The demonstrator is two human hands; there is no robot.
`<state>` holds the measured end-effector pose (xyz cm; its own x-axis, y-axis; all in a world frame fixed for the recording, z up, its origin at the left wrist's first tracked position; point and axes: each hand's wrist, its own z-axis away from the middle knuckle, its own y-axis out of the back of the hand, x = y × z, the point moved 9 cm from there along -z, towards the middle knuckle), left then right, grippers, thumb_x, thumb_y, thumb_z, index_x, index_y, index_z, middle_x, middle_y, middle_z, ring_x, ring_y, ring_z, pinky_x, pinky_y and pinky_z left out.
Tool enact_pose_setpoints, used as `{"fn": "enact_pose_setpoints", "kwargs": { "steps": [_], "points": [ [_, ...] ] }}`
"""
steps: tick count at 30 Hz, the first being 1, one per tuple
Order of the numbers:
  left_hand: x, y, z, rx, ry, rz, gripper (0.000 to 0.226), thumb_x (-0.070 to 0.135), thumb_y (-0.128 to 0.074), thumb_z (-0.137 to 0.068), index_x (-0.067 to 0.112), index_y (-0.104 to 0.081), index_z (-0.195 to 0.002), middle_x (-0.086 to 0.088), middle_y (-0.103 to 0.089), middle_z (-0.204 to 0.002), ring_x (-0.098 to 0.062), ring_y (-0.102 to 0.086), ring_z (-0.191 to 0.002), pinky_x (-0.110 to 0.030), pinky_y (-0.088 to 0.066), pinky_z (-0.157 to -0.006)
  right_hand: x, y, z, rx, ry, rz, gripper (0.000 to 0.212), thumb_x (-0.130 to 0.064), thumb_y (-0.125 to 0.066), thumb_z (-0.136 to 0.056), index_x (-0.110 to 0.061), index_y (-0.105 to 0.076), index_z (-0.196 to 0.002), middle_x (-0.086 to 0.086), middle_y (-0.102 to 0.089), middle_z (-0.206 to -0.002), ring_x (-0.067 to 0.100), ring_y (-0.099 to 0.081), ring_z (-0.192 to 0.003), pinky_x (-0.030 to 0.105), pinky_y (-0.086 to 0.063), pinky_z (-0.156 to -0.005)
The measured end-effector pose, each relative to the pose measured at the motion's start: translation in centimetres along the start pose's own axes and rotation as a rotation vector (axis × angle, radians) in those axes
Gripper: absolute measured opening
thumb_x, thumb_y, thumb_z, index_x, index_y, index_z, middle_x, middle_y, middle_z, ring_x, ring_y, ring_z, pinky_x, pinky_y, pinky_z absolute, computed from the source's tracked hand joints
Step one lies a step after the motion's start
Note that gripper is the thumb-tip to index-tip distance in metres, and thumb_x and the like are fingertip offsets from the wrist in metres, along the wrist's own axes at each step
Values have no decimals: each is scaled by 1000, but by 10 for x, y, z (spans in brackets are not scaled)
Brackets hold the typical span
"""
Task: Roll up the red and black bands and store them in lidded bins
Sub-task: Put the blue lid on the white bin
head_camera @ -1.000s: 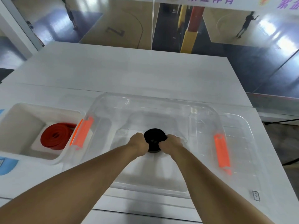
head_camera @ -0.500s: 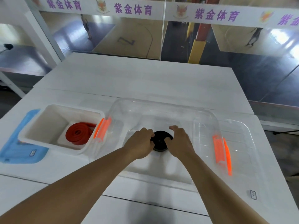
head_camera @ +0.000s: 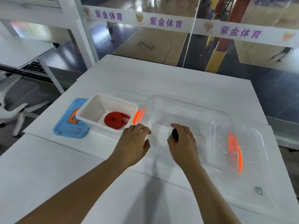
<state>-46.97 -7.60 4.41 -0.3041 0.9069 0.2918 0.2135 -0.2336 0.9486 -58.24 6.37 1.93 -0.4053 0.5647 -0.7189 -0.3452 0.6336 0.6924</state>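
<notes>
Centrally, the rolled black band (head_camera: 175,134) sits inside the clear bin (head_camera: 191,110), near its front wall, directly under the right hand (head_camera: 183,143). That hand's fingers curl over the roll from above, so only a dark edge shows at the thumb side; whether they grip it or merely cover it is hard to judge, though a light hold seems likely. The roll appears to stand on its flat face, its axis roughly vertical. The left hand (head_camera: 134,143) lies just beside the bin's left front corner, apart from the band, fingers loosely bent and holding nothing. The right hand is therefore the nearer one for any release or adjustment. To the right, the clear lid (head_camera: 252,159) with an orange latch (head_camera: 233,149) lies flat on the white table (head_camera: 161,78), partly under the bin. To the left, the white bin (head_camera: 90,109) holds the rolled red band (head_camera: 115,120), and its blue lid (head_camera: 68,126) lies beneath and beside it. Both bins remain uncovered.
</notes>
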Motion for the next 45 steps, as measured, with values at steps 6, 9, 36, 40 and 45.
{"fn": "enact_pose_setpoints", "kwargs": {
  "steps": [6,9,36,40,45],
  "points": [
    [-73,29,59,47,93,-4,30,25,-64,-88,24,-64,-118,3,-64,-117,-22,-63,-103,-35,-48,-89,-70,-51,26,-18,80,-40,44,-12,-63,-95,-24,-61,-138,-5,-57,-136,17,-49,-128,29,-38,-108],
    [-122,30,86,16,150,12,31,27,-61,-91,24,-63,-122,4,-63,-121,-21,-61,-108,-34,-46,-94,-102,-86,38,-35,89,-50,45,-12,-63,-96,-26,-60,-138,-9,-56,-134,13,-48,-126,30,-39,-109],
    [-488,-71,109,-185,319,-281,63,23,-77,-81,11,-58,-139,-14,-57,-146,-40,-54,-134,-53,-50,-102,-179,-428,27,-441,69,183,46,-21,-61,-97,-25,-56,-143,-8,-58,-137,14,-55,-125,28,-44,-109],
    [-497,-81,113,-190,279,-315,61,22,-80,-76,11,-63,-133,-15,-62,-139,-39,-58,-130,-55,-48,-104,-178,-442,26,-463,48,212,47,-22,-61,-98,-27,-55,-144,-10,-58,-138,10,-55,-125,25,-44,-110],
    [-489,-83,114,-138,229,-259,60,15,-75,-74,9,-62,-132,-10,-68,-125,-34,-64,-117,-51,-51,-102,-179,-455,27,-487,17,227,50,-25,-60,-100,-29,-49,-148,-10,-55,-143,10,-53,-129,24,-40,-114]
  ]
}}
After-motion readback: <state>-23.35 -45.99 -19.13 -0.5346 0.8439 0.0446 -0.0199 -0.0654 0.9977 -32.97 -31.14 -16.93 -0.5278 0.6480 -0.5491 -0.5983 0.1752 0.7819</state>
